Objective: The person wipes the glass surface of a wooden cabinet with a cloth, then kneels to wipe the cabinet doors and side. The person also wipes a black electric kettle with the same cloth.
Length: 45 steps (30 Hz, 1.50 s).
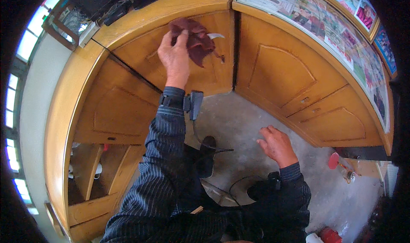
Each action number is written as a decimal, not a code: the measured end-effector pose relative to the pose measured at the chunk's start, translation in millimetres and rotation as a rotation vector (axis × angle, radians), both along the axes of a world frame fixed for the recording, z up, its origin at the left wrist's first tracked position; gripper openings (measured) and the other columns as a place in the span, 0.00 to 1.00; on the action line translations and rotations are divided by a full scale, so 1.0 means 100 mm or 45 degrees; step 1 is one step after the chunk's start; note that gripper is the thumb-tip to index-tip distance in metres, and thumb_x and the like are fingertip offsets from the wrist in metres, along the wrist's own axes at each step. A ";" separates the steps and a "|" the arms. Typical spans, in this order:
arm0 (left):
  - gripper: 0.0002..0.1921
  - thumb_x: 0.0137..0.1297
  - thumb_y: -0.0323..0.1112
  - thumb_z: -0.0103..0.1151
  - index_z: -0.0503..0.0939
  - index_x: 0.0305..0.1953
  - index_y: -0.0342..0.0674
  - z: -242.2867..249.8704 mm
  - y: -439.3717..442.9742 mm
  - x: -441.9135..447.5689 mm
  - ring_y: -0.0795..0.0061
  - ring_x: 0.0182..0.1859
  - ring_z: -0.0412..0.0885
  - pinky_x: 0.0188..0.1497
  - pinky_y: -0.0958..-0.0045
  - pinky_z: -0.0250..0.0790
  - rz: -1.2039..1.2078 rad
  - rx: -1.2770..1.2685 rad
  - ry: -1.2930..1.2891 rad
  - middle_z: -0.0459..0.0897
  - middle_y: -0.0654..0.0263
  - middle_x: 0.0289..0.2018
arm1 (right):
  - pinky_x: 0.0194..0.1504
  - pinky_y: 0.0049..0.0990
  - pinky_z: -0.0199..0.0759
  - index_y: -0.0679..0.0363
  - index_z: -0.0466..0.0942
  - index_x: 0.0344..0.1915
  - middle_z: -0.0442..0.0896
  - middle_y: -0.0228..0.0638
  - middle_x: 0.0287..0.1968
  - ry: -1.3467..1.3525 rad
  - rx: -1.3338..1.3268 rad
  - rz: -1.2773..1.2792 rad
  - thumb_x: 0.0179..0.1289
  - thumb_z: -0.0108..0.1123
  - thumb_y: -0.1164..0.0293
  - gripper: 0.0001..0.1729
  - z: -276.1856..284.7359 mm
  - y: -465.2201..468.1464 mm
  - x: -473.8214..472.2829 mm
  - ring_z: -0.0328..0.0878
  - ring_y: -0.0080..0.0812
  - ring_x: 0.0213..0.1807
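Note:
My left hand (pixel 175 55) grips a dark red cloth (pixel 198 39) near the top, in front of a wooden cabinet door (pixel 208 73). The cloth hangs crumpled from my fingers, with a white tip and a thin strand at its right side. A dark device is strapped at my left wrist, over a striped sleeve. My right hand (pixel 276 144) is lower at the right, above the grey floor (pixel 237 121), with its fingers loosely bent and nothing seen in it.
Wooden cabinets curve around the front and left, with open compartments (pixel 105 169) at lower left. Photos lie under a glass top (pixel 339 35) at right. A framed glass object (pixel 69 22) stands at upper left. A red round item (pixel 333 160) is at right. Cables lie by my feet.

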<state>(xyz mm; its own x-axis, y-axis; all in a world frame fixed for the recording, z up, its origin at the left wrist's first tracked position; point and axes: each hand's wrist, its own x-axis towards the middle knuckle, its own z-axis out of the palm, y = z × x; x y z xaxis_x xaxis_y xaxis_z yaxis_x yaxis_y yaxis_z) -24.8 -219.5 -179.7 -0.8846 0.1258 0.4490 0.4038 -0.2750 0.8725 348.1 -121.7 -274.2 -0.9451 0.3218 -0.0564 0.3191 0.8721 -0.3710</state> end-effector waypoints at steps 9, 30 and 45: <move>0.10 0.74 0.30 0.65 0.86 0.51 0.32 -0.02 -0.81 -0.41 0.78 0.43 0.84 0.47 0.74 0.78 0.152 0.295 -0.256 0.88 0.68 0.43 | 0.49 0.46 0.79 0.59 0.79 0.49 0.82 0.44 0.44 0.057 -0.009 0.018 0.63 0.69 0.65 0.17 0.04 -0.02 -0.04 0.83 0.51 0.50; 0.18 0.79 0.35 0.57 0.75 0.64 0.35 -0.76 -1.19 -0.60 0.68 0.56 0.81 0.57 0.65 0.76 0.480 0.111 -0.570 0.82 0.62 0.59 | 0.50 0.48 0.79 0.60 0.79 0.49 0.83 0.47 0.47 -0.057 -0.018 0.057 0.64 0.70 0.65 0.17 -0.05 -0.05 -0.13 0.83 0.56 0.50; 0.13 0.75 0.31 0.61 0.79 0.54 0.31 -0.43 -0.47 -0.11 0.71 0.50 0.83 0.55 0.67 0.75 0.185 0.222 -0.473 0.87 0.61 0.49 | 0.46 0.45 0.77 0.62 0.80 0.49 0.83 0.47 0.41 0.112 -0.175 -0.227 0.62 0.71 0.71 0.17 0.22 -0.12 0.27 0.83 0.54 0.45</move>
<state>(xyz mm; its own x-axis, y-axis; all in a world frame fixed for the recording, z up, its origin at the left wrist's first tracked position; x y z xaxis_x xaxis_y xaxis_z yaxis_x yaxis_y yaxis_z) -35.8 -266.2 -222.3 -0.9930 -0.0617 0.1005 0.1167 -0.3943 0.9115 374.8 -134.0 -252.2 -0.8771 0.4794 -0.0310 0.4250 0.7442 -0.5154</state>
